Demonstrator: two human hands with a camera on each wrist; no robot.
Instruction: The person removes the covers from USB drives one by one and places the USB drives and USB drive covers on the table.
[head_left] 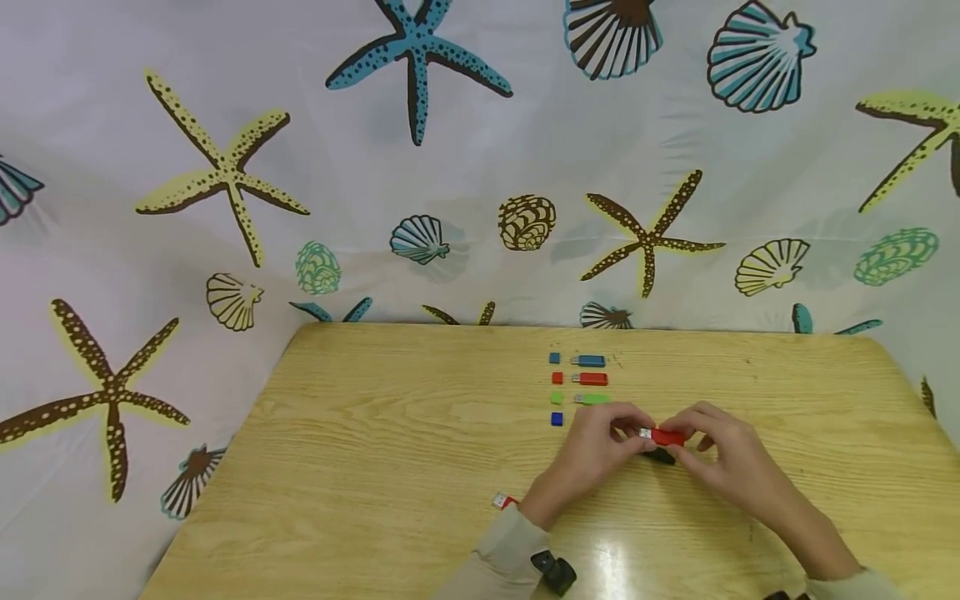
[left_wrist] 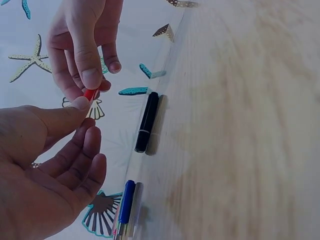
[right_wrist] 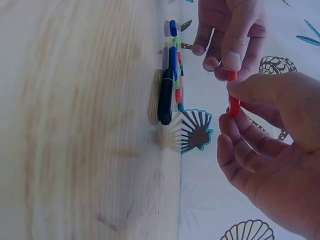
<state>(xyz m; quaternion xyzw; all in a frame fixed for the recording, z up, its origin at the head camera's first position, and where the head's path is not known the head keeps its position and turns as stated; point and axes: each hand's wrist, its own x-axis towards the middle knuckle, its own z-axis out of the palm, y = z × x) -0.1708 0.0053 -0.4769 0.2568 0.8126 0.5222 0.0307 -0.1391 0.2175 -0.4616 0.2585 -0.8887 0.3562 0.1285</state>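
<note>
Both hands meet over a red USB flash drive, held above the table with its pale connector end toward the left. My right hand pinches the red body between thumb and fingertips. At the connector end, the thumb and fingertips of my left hand pinch it; a bit of red shows at those fingertips in the right wrist view. Below the hands lies a black stick-shaped piece with a line across it, like a capped flash drive. Beside my left wrist, a second red flash drive is partly covered by the arm.
Flash drives in blue, red and green lie in a column on the wooden table. Left of them sit small caps: light blue, red, green, dark blue. Patterned cloth hangs behind.
</note>
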